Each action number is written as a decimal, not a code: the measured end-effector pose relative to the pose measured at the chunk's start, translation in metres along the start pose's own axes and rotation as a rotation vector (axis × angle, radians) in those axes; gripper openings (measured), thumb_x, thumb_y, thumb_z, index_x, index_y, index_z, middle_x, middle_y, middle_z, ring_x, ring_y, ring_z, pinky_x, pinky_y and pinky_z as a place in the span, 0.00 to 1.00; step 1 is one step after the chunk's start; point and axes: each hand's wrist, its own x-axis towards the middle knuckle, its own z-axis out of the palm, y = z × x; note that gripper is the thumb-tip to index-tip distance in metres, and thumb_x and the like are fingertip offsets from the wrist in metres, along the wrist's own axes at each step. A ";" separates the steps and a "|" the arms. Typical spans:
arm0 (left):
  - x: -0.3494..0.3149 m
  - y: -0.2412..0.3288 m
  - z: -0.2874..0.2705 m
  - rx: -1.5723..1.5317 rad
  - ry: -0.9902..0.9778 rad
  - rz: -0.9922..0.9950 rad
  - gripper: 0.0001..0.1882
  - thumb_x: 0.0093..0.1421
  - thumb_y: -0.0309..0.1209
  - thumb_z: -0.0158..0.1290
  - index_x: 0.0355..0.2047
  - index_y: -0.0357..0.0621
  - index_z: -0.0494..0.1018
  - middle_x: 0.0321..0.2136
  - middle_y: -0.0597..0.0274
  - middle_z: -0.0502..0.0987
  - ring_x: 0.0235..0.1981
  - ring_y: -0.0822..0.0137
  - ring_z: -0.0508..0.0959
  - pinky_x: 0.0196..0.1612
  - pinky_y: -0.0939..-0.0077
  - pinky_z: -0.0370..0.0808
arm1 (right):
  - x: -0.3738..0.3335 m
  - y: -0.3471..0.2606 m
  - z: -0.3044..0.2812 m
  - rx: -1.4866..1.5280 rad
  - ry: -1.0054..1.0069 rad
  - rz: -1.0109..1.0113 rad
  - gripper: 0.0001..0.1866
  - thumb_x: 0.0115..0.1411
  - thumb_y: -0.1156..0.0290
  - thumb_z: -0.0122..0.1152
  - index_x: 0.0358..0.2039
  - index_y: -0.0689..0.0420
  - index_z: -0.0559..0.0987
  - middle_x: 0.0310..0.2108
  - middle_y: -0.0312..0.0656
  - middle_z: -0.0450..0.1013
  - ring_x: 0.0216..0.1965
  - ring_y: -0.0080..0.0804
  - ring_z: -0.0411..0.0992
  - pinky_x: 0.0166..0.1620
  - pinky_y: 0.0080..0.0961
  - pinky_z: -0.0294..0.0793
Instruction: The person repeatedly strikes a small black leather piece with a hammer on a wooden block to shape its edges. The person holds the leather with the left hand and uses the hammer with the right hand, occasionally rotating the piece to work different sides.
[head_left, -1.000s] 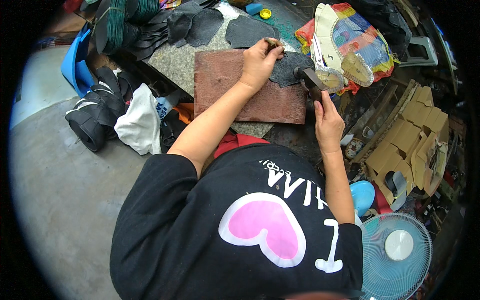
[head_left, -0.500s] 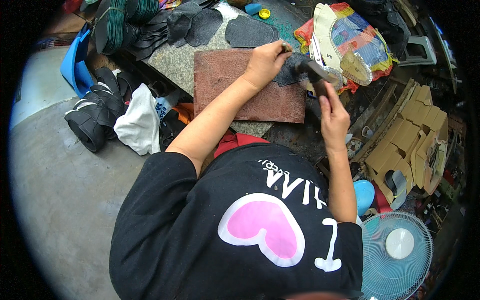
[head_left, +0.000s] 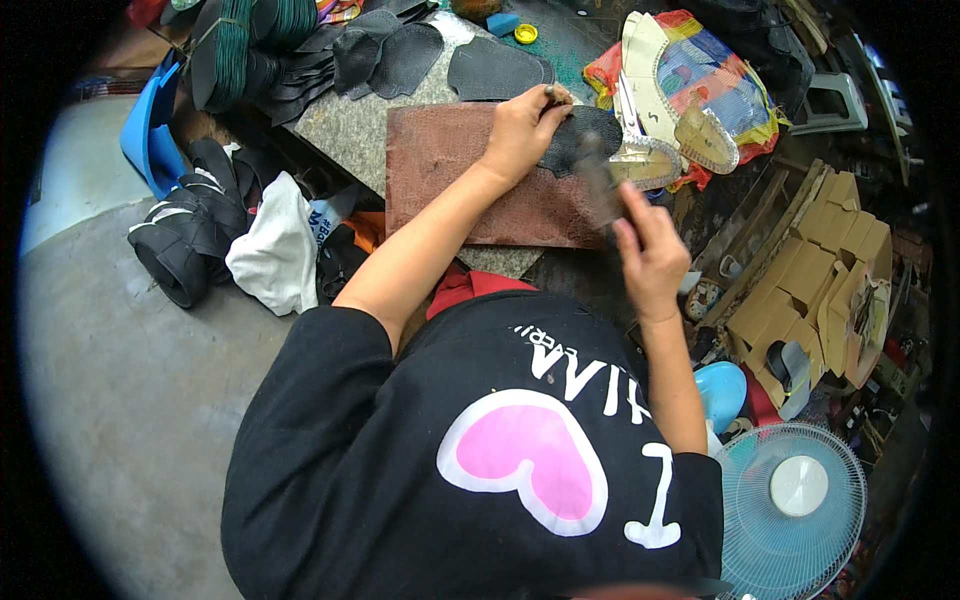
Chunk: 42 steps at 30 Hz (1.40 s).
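My left hand (head_left: 518, 138) is closed in a pinch over the reddish-brown board (head_left: 450, 175); the small end of a short rod-like tool pokes out above the fingers, the rest of it hidden. Under and beside these fingertips lies a black textured leather piece (head_left: 597, 128), overlapping the board's far right part. My right hand (head_left: 655, 250) grips a hammer (head_left: 603, 195) by its handle. Smeared by motion, the hammer head is over the leather, close to my left hand; whether it touches anything I cannot tell.
Black leather pieces (head_left: 500, 72) lie beyond the board on the stone slab (head_left: 340, 140). Scissors (head_left: 626, 105) and cream patterns (head_left: 643, 50) rest at the right, near a colourful woven bag (head_left: 715, 65). A fan (head_left: 795, 510) stands low right; a white cloth (head_left: 275, 245) hangs at left.
The hammer and my right hand have swung down and to the left, toward my left hand. My left hand has shifted slightly left, still pinching the rod-like tool.
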 end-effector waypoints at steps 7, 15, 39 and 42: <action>-0.007 0.003 -0.003 -0.100 0.024 -0.053 0.06 0.57 0.24 0.58 0.35 0.39 0.75 0.30 0.51 0.80 0.30 0.57 0.82 0.33 0.72 0.76 | 0.021 0.000 0.022 0.019 -0.147 -0.048 0.18 0.57 0.56 0.63 0.46 0.46 0.81 0.32 0.39 0.70 0.37 0.40 0.70 0.40 0.35 0.71; -0.006 0.002 -0.003 -0.093 0.025 -0.034 0.06 0.57 0.24 0.58 0.35 0.39 0.75 0.29 0.51 0.80 0.28 0.59 0.82 0.31 0.73 0.76 | 0.099 0.029 0.057 0.026 0.050 0.045 0.14 0.55 0.57 0.67 0.36 0.54 0.81 0.29 0.42 0.74 0.33 0.40 0.73 0.38 0.34 0.72; 0.026 -0.005 -0.037 -0.295 -0.463 -0.160 0.09 0.62 0.29 0.56 0.41 0.37 0.75 0.37 0.62 0.80 0.45 0.71 0.78 0.52 0.75 0.72 | 0.100 0.047 0.065 0.904 -0.038 0.418 0.05 0.62 0.76 0.62 0.36 0.60 0.76 0.31 0.32 0.75 0.32 0.15 0.71 0.38 0.13 0.70; 0.029 -0.005 -0.040 -0.545 -0.484 -0.285 0.09 0.62 0.29 0.56 0.40 0.39 0.75 0.36 0.62 0.79 0.42 0.71 0.78 0.51 0.75 0.72 | 0.105 0.044 0.062 1.074 -0.090 0.511 0.06 0.62 0.77 0.62 0.39 0.61 0.75 0.33 0.35 0.76 0.33 0.16 0.73 0.39 0.13 0.72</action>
